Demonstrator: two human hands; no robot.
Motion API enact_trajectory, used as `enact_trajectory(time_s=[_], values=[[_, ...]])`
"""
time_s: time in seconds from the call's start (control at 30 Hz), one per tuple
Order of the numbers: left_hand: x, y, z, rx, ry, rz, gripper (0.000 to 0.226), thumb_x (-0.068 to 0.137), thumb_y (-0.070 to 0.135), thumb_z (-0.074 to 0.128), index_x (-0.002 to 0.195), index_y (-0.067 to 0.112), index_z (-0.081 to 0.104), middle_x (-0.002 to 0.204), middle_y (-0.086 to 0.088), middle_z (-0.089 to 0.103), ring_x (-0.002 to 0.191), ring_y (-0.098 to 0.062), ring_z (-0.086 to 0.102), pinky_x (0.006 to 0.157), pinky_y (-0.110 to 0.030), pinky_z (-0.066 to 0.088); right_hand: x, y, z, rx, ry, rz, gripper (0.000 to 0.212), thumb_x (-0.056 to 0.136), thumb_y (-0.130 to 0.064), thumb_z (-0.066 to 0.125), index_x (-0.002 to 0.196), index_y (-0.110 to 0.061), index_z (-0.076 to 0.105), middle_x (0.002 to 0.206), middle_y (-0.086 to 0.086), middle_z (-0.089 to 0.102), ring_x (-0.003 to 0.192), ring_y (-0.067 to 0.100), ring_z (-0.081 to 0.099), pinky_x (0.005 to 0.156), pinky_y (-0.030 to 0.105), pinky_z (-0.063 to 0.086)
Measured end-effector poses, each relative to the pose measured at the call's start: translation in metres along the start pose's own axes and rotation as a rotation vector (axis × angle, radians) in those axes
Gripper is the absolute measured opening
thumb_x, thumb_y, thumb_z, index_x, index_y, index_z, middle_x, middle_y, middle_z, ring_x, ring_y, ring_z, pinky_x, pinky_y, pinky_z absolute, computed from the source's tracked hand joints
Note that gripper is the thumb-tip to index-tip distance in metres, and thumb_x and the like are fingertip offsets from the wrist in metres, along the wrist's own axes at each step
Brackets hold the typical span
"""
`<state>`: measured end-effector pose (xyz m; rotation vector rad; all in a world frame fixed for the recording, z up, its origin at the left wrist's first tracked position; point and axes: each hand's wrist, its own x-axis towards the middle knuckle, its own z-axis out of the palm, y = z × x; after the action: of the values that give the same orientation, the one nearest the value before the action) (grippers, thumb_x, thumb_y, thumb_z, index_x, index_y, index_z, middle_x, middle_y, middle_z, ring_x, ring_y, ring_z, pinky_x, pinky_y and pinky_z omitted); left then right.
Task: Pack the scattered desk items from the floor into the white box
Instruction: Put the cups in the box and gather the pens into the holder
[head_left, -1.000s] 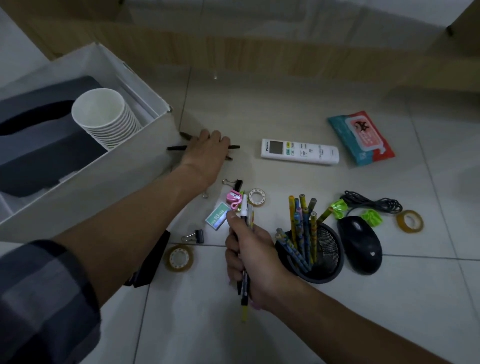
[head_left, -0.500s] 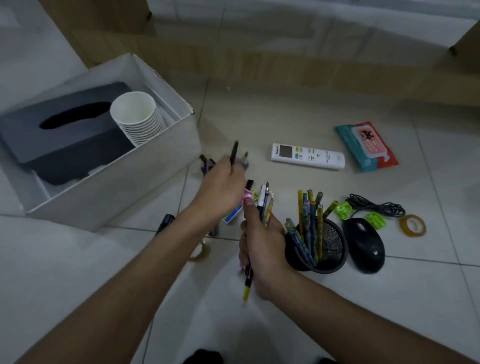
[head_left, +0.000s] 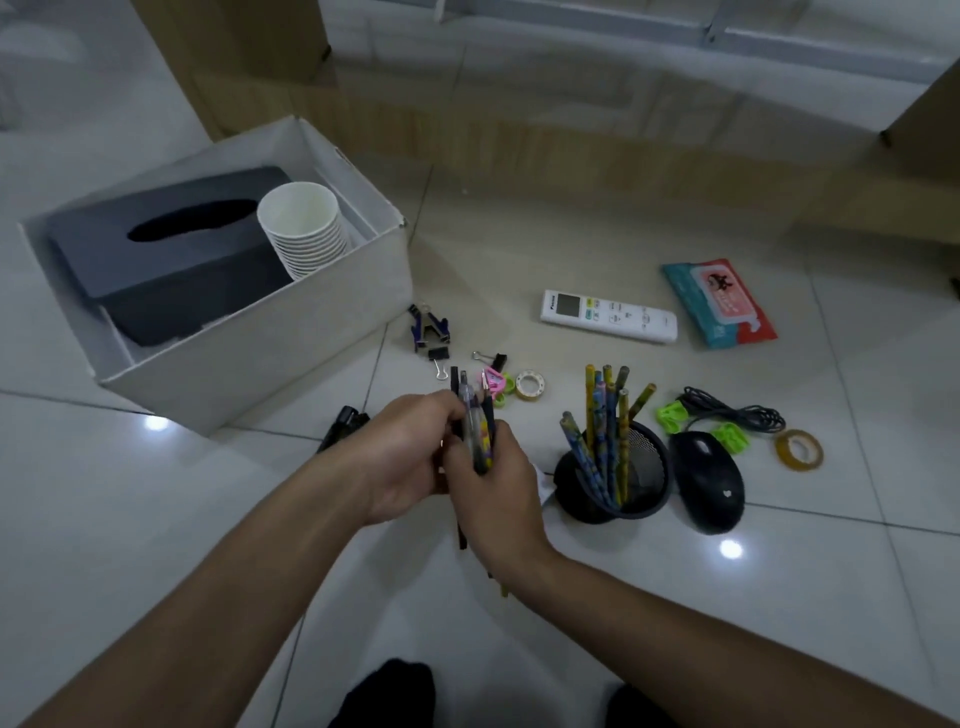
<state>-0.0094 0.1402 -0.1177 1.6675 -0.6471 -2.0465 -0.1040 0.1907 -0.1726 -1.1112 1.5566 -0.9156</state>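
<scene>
Tiled floor (head_left: 779, 597), box (head_left: 270, 358) at left, open-topped. Both hands meet above the floor, near the box: right hand (head_left: 498, 499) grips a bundle of pens (head_left: 478, 431) mid-shaft; left hand (head_left: 405, 462) curls round the same bundle. Pens likely light, stiff, smooth, prone to slide apart; hold the bundle at mid-length, squeezed evenly

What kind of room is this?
Probably an office or study, though I can't be sure: desk things like a computer mouse, a mesh pencil holder and an air-conditioner remote lie on a glossy tiled floor beside wooden furniture.
</scene>
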Motion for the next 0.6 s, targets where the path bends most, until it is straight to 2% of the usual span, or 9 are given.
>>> enact_trajectory(time_s=[0.07, 0.13, 0.2, 0.3, 0.37, 0.4, 0.47, 0.53, 0.6], values=[[-0.009, -0.001, 0.008, 0.279, 0.108, 0.077, 0.029, 0.1, 0.025, 0.039, 0.111, 0.012, 0.063, 0.102, -0.012, 0.067, 0.09, -0.023, 0.063, 0.081, -0.039, 0.055, -0.002, -0.003, -0.006, 0.02, -0.048, 0.044, 0.019, 0.089, -0.032, 0.055, 0.081, -0.016, 0.054, 0.066, 0.001, 0.056, 0.062, 0.012, 0.053, 0.059, 0.038, 0.047], [-0.016, 0.004, 0.012, 0.704, 0.285, 0.273, 0.034, 0.1, 0.047, 0.041, 0.1, 0.02, 0.061, 0.095, -0.003, 0.065, 0.085, -0.013, 0.062, 0.071, -0.031, 0.049, -0.002, -0.011, -0.015, 0.065, -0.161, 0.049, 0.022, 0.091, -0.032, 0.054, 0.073, -0.02, 0.05, 0.062, 0.003, 0.051, 0.058, 0.016, 0.049, 0.054, 0.033, 0.04], [-0.022, 0.009, 0.02, 0.861, 0.429, 0.483, 0.047, 0.093, 0.064, 0.041, 0.095, 0.02, 0.059, 0.095, -0.004, 0.063, 0.083, -0.016, 0.063, 0.069, -0.032, 0.045, 0.003, -0.023, -0.028, 0.063, -0.226, 0.007, 0.026, 0.089, -0.037, 0.052, 0.068, -0.021, 0.049, 0.059, 0.003, 0.051, 0.055, 0.017, 0.049, 0.053, 0.036, 0.039], [-0.027, 0.01, 0.038, 0.766, 0.487, 0.742, 0.06, 0.083, 0.071, 0.05, 0.113, 0.019, 0.053, 0.115, -0.005, 0.06, 0.097, -0.019, 0.063, 0.082, -0.036, 0.049, 0.006, -0.042, -0.053, 0.02, -0.209, -0.107, 0.022, 0.089, -0.024, 0.053, 0.07, -0.013, 0.054, 0.058, 0.005, 0.056, 0.055, 0.017, 0.052, 0.053, 0.038, 0.04], [-0.031, 0.015, 0.047, 0.701, 0.474, 0.878, 0.075, 0.081, 0.063, 0.064, 0.139, 0.026, 0.032, 0.137, -0.001, 0.05, 0.102, -0.008, 0.063, 0.088, -0.029, 0.048, 0.0, -0.047, -0.068, -0.013, -0.199, -0.16, 0.02, 0.091, -0.025, 0.054, 0.076, -0.012, 0.056, 0.061, 0.006, 0.059, 0.055, 0.02, 0.053, 0.054, 0.041, 0.044], [-0.032, 0.02, 0.049, 0.669, 0.449, 0.905, 0.079, 0.083, 0.059, 0.065, 0.144, 0.031, 0.024, 0.138, 0.004, 0.047, 0.095, 0.002, 0.064, 0.084, -0.02, 0.047, -0.006, -0.048, -0.076, -0.014, -0.194, -0.168, 0.017, 0.092, -0.023, 0.055, 0.077, -0.014, 0.055, 0.06, 0.002, 0.058, 0.054, 0.019, 0.053, 0.054, 0.04, 0.044], [-0.029, 0.027, 0.052, 0.564, 0.368, 0.88, 0.064, 0.09, 0.057, 0.057, 0.143, 0.034, 0.029, 0.127, 0.013, 0.053, 0.081, 0.012, 0.064, 0.074, -0.01, 0.047, -0.02, -0.044, -0.088, 0.017, -0.158, -0.179, 0.018, 0.09, -0.015, 0.053, 0.072, -0.019, 0.049, 0.057, -0.005, 0.048, 0.053, 0.013, 0.046, 0.054, 0.038, 0.041], [-0.02, 0.022, 0.058, 0.375, 0.275, 0.833, 0.037, 0.1, 0.049, 0.044, 0.133, 0.033, 0.044, 0.12, 0.011, 0.061, 0.083, 0.0, 0.069, 0.08, -0.026, 0.056, -0.031, -0.042, -0.102, 0.13, -0.131, -0.198, 0.014, 0.086, -0.011, 0.047, 0.074, -0.015, 0.047, 0.061, 0.003, 0.044, 0.056, 0.022, 0.044, 0.053, 0.047, 0.042], [-0.013, 0.01, 0.064, 0.218, 0.229, 0.766, 0.024, 0.105, 0.038, 0.036, 0.121, 0.033, 0.052, 0.115, 0.008, 0.065, 0.086, -0.013, 0.072, 0.085, -0.041, 0.057, -0.035, -0.043, -0.117, 0.295, -0.07, -0.229, 0.013, 0.087, -0.009, 0.044, 0.077, -0.014, 0.05, 0.063, 0.008, 0.049, 0.056, 0.027, 0.047, 0.052, 0.05, 0.045]])
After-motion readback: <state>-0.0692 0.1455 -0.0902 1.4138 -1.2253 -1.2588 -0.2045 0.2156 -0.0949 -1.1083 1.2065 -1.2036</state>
